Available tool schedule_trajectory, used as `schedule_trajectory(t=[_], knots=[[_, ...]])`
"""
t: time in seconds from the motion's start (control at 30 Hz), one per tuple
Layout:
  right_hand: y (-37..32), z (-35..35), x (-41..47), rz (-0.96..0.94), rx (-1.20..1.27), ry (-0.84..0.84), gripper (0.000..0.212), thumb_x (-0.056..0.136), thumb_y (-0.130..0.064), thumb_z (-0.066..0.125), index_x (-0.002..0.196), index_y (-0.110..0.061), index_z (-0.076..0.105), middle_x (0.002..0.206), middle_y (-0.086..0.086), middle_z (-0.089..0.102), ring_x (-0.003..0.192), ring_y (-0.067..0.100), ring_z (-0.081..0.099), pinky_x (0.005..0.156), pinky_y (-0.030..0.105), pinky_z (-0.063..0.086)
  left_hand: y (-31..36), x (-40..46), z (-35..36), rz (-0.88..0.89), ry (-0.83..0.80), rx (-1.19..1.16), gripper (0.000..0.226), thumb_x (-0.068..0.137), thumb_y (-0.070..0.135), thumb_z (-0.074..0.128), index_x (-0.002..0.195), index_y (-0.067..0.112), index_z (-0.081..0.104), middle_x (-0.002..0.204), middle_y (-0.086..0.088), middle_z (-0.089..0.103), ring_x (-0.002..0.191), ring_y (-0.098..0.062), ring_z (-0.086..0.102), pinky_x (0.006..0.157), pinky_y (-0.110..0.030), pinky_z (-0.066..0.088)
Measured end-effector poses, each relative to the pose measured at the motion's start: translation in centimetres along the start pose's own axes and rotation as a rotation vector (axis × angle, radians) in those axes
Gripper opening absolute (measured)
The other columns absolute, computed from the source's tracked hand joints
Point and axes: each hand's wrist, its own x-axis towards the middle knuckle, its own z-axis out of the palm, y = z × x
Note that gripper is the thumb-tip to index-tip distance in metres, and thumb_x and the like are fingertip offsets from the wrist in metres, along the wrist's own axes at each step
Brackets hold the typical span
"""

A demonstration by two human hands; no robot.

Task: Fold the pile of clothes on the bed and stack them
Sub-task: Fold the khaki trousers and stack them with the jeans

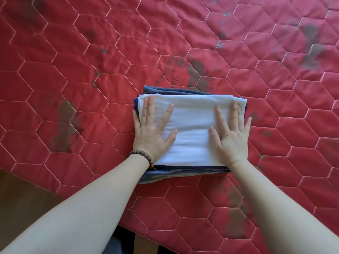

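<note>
At the centre of the frame, a little right of the middle, sits a stack of folded clothes: a white folded garment (192, 129) on top, dark navy layers showing as thin edges at its left side and lower edge, and a blue denim piece (159, 176) at the bottom, peeking out along the upper and lower edges. The left hand (152, 129) lies flat on the white garment's left part, fingers straight and spread, grasping nothing; the right hand (230, 132) lies flat on its right part in the same way, its little finger reaching past the garment's right edge. A brown beaded bracelet (141, 156) circles the left wrist (one orange bead hangs at its lower side). Both bare forearms run in from the bottom corners and cover part of the red quilted bed cover (91, 61), stitched in pale hexagons and marked with dark grey worn patches. A brown floor (20, 202) shows at the lower left.
</note>
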Motion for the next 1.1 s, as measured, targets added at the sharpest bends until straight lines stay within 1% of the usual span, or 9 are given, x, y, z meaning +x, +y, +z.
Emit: schedule_trajectory(t=[0.1, 0.17, 0.23, 0.3, 0.43, 0.63, 0.73, 0.83, 1.1], knots=[[0.0, -0.4, -0.5, 0.191, 0.144, 0.051, 0.066, 0.087, -0.061, 0.037, 0.149, -0.047, 0.017, 0.16, 0.007, -0.017, 0.149, 0.021, -0.009, 0.118, 0.053, -0.002, -0.9, -1.2, -0.3, -0.135, 0.02, -0.173, 0.078, 0.082, 0.068, 0.046, 0.15, 0.047, 0.014, 0.158, -0.019, -0.016, 0.146, -0.036, -0.015, 0.117, -0.057, 0.007], [0.1, -0.9, -0.7, 0.285, 0.301, 0.037, 0.069, 0.084, -0.064, 0.041, 0.145, -0.057, 0.01, 0.159, 0.011, -0.02, 0.149, 0.026, -0.002, 0.119, 0.051, 0.007, -1.3, -2.0, -0.9, -0.283, -0.084, -0.354, 0.089, 0.073, 0.077, 0.046, 0.147, 0.055, 0.003, 0.158, -0.017, -0.021, 0.147, -0.033, -0.01, 0.119, -0.042, 0.014], [0.5, -1.3, -0.9, 0.293, 0.47, -0.044, 0.072, 0.086, -0.059, 0.05, 0.142, -0.062, 0.005, 0.159, 0.007, -0.022, 0.148, 0.014, 0.003, 0.115, 0.035, 0.021, -1.5, -2.3, -1.2, -0.313, -0.16, -0.461, 0.093, 0.069, 0.079, 0.047, 0.144, 0.057, -0.002, 0.161, -0.011, -0.009, 0.149, -0.023, -0.002, 0.117, -0.028, 0.015], [0.8, -1.7, -0.8, 0.292, 0.625, -0.134, 0.078, 0.083, -0.058, 0.054, 0.142, -0.063, 0.003, 0.161, -0.002, -0.014, 0.143, -0.004, -0.008, 0.11, 0.023, 0.017, -1.8, -2.0, -1.4, -0.273, -0.179, -0.508, 0.093, 0.073, 0.074, 0.058, 0.143, 0.059, -0.003, 0.161, -0.004, 0.007, 0.149, -0.019, 0.008, 0.12, -0.03, 0.015], [1.2, -2.1, -0.8, 0.296, 0.666, -0.221, 0.077, 0.074, -0.069, 0.046, 0.133, -0.074, -0.003, 0.158, -0.023, 0.01, 0.147, 0.018, 0.017, 0.117, 0.044, 0.024, -1.9, -1.8, -1.7, -0.306, -0.22, -0.533, 0.094, 0.079, 0.053, 0.069, 0.138, 0.066, -0.003, 0.158, -0.002, 0.018, 0.144, -0.017, 0.023, 0.113, -0.019, 0.017], [0.4, -3.0, -2.0, 0.341, 0.712, -0.273, 0.077, 0.083, -0.055, 0.054, 0.133, -0.074, -0.001, 0.153, -0.011, 0.031, 0.133, 0.015, 0.04, 0.11, 0.035, 0.032, -2.2, -2.0, -3.5, -0.277, -0.296, -0.522, 0.096, 0.078, 0.056, 0.069, 0.141, 0.063, -0.002, 0.143, 0.039, 0.011, 0.135, -0.02, 0.034, 0.103, -0.019, 0.023], [0.2, -2.8, -3.6, 0.356, 0.714, -0.317, 0.079, 0.091, -0.046, 0.06, 0.135, -0.072, 0.0, 0.148, -0.006, 0.037, 0.126, 0.015, 0.045, 0.102, 0.029, 0.033, -3.2, -3.0, -4.3, -0.306, -0.338, -0.514, 0.096, 0.061, 0.077, 0.057, 0.135, 0.072, -0.003, 0.151, 0.013, 0.029, 0.132, -0.025, 0.04, 0.102, -0.027, 0.03], [-0.1, -2.9, -5.0, 0.358, 0.705, -0.355, 0.081, 0.09, -0.046, 0.06, 0.135, -0.072, -0.001, 0.132, -0.003, 0.047, 0.11, 0.015, 0.052, 0.093, 0.027, 0.036, -4.0, -3.5, -4.6, -0.346, -0.378, -0.485, 0.096, 0.055, 0.082, 0.054, 0.133, 0.074, -0.001, 0.141, -0.009, 0.044, 0.122, -0.029, 0.049, 0.102, -0.034, 0.037], [0.0, -3.2, -4.8, 0.385, 0.647, -0.416, 0.083, 0.089, -0.052, 0.057, 0.134, -0.071, -0.009, 0.119, -0.001, 0.049, 0.099, 0.018, 0.05, 0.087, 0.027, 0.036, -4.8, -2.9, -4.5, -0.313, -0.439, -0.459, 0.098, 0.057, 0.08, 0.055, 0.134, 0.073, -0.004, 0.143, -0.01, 0.043, 0.124, -0.029, 0.048, 0.107, -0.043, 0.038]])
